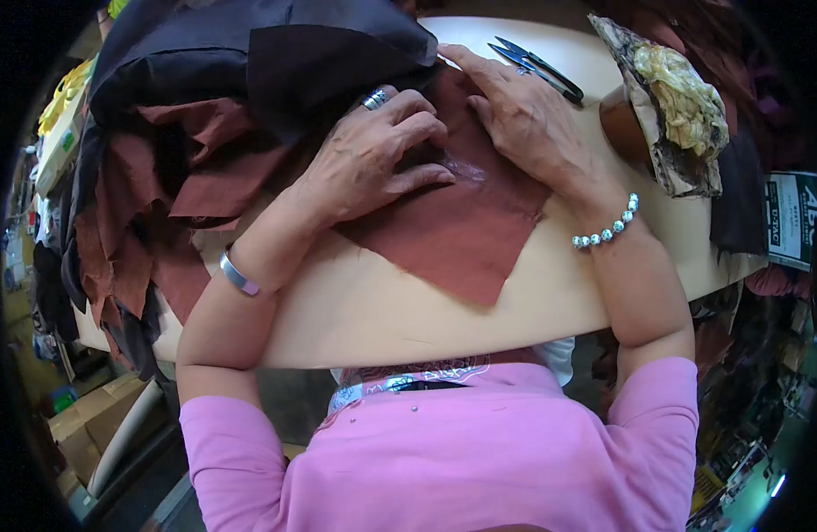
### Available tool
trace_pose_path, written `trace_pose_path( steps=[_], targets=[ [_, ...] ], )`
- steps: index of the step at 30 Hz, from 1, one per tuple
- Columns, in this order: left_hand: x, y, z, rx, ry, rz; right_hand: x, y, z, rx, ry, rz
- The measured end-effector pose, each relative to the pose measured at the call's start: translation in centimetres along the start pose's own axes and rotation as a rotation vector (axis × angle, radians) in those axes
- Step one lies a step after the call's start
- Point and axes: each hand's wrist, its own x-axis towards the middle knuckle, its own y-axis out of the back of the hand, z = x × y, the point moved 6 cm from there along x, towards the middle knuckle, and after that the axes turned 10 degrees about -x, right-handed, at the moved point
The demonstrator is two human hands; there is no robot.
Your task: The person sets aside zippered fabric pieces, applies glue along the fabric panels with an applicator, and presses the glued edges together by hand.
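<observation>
A rust-brown cloth piece (pixel 457 235) lies on the pale table, its pointed corner toward my body. A faint whitish patch marks it between my hands. My left hand (pixel 373 160), with a ring, rests on the cloth; its fingers are curled, and whatever they pinch is hidden. My right hand (pixel 524 115) lies over the cloth's right side, fingers extended, index fingertip at the edge of the dark fabric (pixel 337 75). Black thread snips (pixel 542 69) lie just beyond my right hand, blades pointing left.
More rust-brown cloth (pixel 231 168) is heaped at the left. A brown container (pixel 623 129) stands at the right beside a worn board with a crumpled yellowish mass (pixel 683 97). The table edge (pixel 382 350) runs before my body. Boxes (pixel 98 426) sit low at the left.
</observation>
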Motion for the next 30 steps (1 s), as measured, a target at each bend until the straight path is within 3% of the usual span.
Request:
trace_pose_path(
  steps=[5, 10, 15, 17, 20, 24, 30],
  targets=[
    [0.6, 1.1, 2.4, 0.003, -0.076, 0.050, 0.2, -0.5, 0.1, 0.013, 0.009, -0.016],
    [1.7, 3.3, 11.4, -0.667, -0.063, -0.033, 0.2, -0.6, 0.4, 0.046, 0.025, -0.018],
    [-0.3, 3.1, 18.2, -1.002, -0.150, -0.174, 0.2, 0.0, -0.1, 0.018, 0.004, 0.003],
    [-0.9, 2.9, 19.2, -1.064, -0.159, -0.200, -0.1, -0.3, 0.2, 0.030, -0.075, -0.082],
    [-1.6, 2.7, 20.0, -1.149, -0.170, -0.231, -0.1, 0.2, -0.2, 0.005, -0.013, -0.095],
    [-2.4, 2.9, 20.9, -1.205, -0.202, -0.243, 0.6, 1.1, -1.1, -0.073, 0.091, 0.018],
    [-2.9, 2.8, 21.6, -1.203, -0.239, -0.274, 0.1, -0.2, 0.0, -0.003, -0.031, -0.048]
  ],
)
